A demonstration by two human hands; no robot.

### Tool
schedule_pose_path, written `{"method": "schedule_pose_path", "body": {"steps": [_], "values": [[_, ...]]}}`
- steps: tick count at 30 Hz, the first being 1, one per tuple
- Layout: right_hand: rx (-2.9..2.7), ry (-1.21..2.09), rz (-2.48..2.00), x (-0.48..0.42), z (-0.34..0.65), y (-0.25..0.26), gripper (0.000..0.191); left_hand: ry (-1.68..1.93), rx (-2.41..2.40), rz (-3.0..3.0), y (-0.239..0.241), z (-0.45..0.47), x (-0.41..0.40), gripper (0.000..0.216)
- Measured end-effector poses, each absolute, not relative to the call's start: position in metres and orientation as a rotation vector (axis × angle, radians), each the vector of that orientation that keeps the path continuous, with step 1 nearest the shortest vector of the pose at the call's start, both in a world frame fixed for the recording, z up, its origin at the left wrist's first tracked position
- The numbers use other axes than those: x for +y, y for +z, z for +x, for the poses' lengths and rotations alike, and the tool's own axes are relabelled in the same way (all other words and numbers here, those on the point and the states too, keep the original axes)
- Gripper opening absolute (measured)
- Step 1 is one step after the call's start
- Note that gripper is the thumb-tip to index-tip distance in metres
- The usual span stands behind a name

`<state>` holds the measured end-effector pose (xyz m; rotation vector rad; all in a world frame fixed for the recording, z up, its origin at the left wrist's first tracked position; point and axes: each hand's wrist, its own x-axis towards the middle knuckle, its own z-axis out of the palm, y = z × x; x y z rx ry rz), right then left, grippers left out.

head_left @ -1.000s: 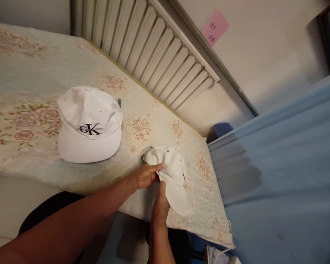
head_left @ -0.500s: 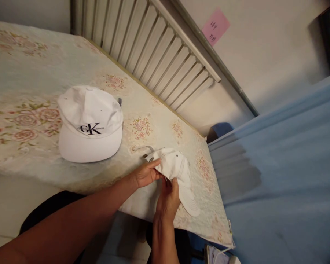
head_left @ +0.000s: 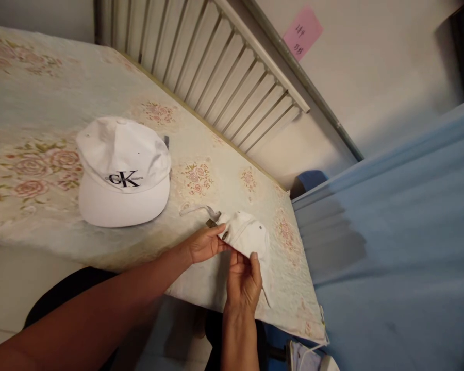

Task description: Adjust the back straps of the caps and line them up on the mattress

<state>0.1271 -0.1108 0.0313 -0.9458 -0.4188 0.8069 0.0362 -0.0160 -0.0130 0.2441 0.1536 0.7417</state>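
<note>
Left hand (head_left: 205,244): pinch grip, thumb above, fingers beneath. Right hand (head_left: 244,278): just beside the left, palm upturned, thumb opposing bent fingers. Left forearm (head_left: 114,298) slants behind its hand; right forearm (head_left: 239,336) nearly straight behind its own.

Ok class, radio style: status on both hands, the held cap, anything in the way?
Left hand, right hand: both gripping edge of held cap. Strap sticking out. Lettered cap apart on floral cloth, not blocking hands.

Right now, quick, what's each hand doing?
Left hand: closed, holding a white cap.
Right hand: closed, holding the same white cap.
</note>
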Motion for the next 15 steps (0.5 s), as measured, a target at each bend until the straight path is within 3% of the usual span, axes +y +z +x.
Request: {"method": "schedule_pose_path", "body": {"steps": [6, 15], "values": [[-0.471, 0.842, -0.964, -0.11, 0.122, 0.033, 0.05, 0.721, 0.123, 0.327, -0.018, 0.035, -0.015, 0.022], [-0.416, 0.8, -0.936, -0.112, 0.139, 0.041, 0.045, 0.82, 0.163, 0.324, -0.017, 0.034, -0.009, 0.012]]}}
